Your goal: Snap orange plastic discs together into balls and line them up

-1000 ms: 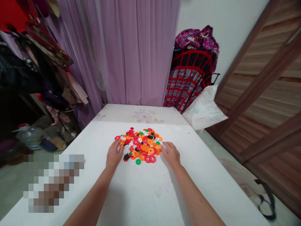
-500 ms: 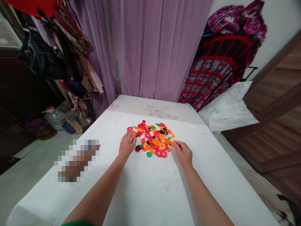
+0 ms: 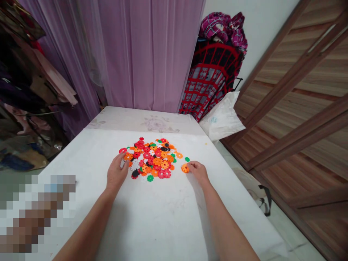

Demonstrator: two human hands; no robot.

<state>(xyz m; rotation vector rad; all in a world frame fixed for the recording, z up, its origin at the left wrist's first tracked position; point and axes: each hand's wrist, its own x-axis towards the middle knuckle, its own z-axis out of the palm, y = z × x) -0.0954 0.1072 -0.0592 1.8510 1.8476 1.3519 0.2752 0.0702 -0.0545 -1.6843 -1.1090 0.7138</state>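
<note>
A loose pile of flower-shaped plastic discs [image 3: 152, 159] in red, orange, green, white and black lies on the white-covered table. At its left edge my left hand [image 3: 116, 173] has thumb and fingers curved about an orange disc [image 3: 128, 156]. To the right of the pile, my right hand [image 3: 199, 172] pinches another orange disc [image 3: 185, 168] by its edge, just above the cloth. A green disc [image 3: 187, 159] is beside those fingertips, apart from the pile.
The table [image 3: 152, 221] carries a blurred-out patch [image 3: 40, 214] at its left. Beyond the far edge hangs a purple curtain [image 3: 141, 54]. A white bag [image 3: 223, 117] and a red-black patterned bundle [image 3: 209, 76] stand at the back right. Wooden doors [image 3: 293, 119] line the right.
My right hand has drawn an orange disc away from the pile to the right, and a green disc now lies apart there. My left hand stays at the pile's left edge. The view has turned right.
</note>
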